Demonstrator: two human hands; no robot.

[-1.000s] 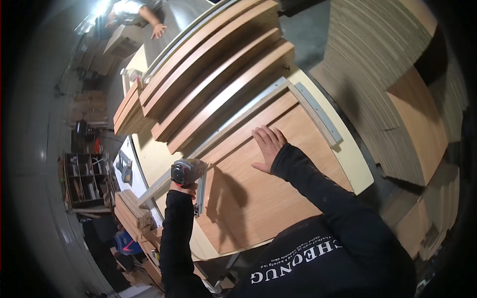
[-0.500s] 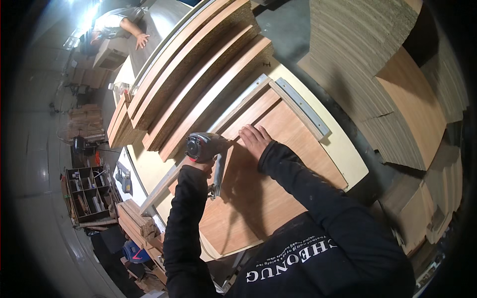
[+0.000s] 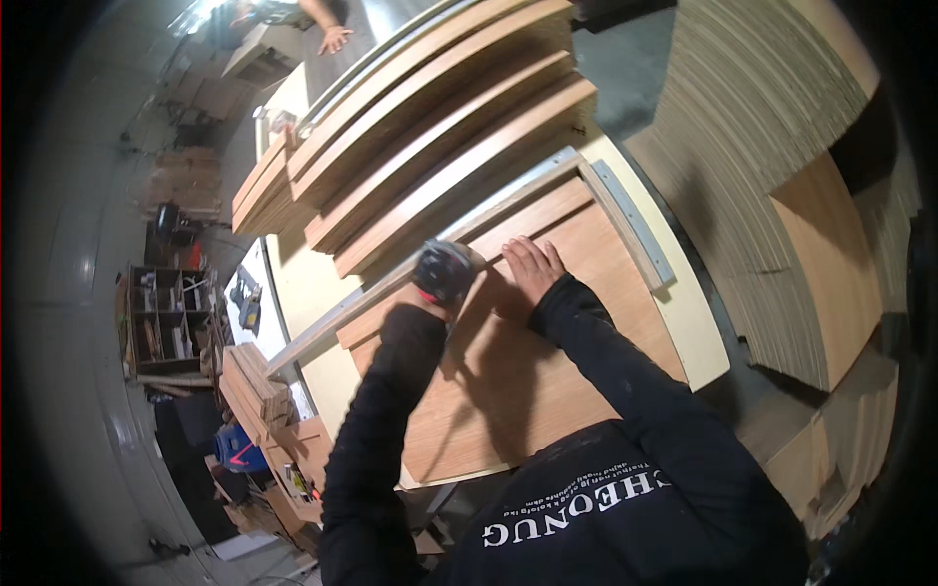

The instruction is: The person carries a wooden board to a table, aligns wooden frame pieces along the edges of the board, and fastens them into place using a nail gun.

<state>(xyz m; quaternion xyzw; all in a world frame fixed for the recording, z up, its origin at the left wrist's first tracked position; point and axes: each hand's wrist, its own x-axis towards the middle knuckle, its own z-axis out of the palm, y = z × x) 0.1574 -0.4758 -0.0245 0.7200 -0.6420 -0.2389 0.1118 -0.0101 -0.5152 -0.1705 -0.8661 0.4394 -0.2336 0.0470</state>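
Containers. The divided rack stands at the left, on the far side of the bench; its dark compartments hold loose white and wood-coloured pieces, too small to identify. A box sits at the upper left; its contents cannot be made out.

Workpiece. The wooden panel lies flat on the pale yellow benchtop, in front of the person. A narrow wooden strip lies along the panel's far edge, beside the long wooden fence bar. A second bar, fitted with a grey metal plate, bounds the panel's right side. Stacked boards stand beyond the fence.

Hands. The left hand is closed around the handle of the nail gun, which is positioned over the strip. The right hand is open, palm down, fingers extended, with fingertips at the strip, near the nail gun. A co-worker's hand is spread on a surface at the top left.

Change from one second earlier. The nail gun has advanced from the panel's left end toward the right hand, exposing the strip's left end. The right hand has remained near the strip.
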